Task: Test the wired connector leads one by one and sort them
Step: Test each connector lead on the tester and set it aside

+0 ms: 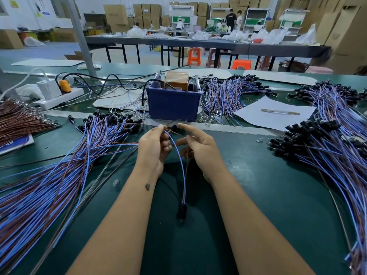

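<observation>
My left hand point(154, 147) pinches the free ends of one lead, a blue wire point(179, 155) paired with a thin brown one. The lead hangs down between my forearms and ends in a black connector point(182, 211) just above the green table. My right hand point(200, 149) holds the brown wire near its top, index finger stretched out. Straight ahead stands a blue bin point(173, 105) holding a taped brown block with metal posts. Large fans of blue and brown leads lie at the left point(65, 165), at the right point(325, 151) and behind the bin point(228, 92).
A white power strip point(59, 97) with plugs sits at the back left beside a bundle of brown wires point(17, 120). A white sheet point(274, 114) with a thin stick lies at the right. Small clear bulbs are scattered near the bin. People work at distant tables.
</observation>
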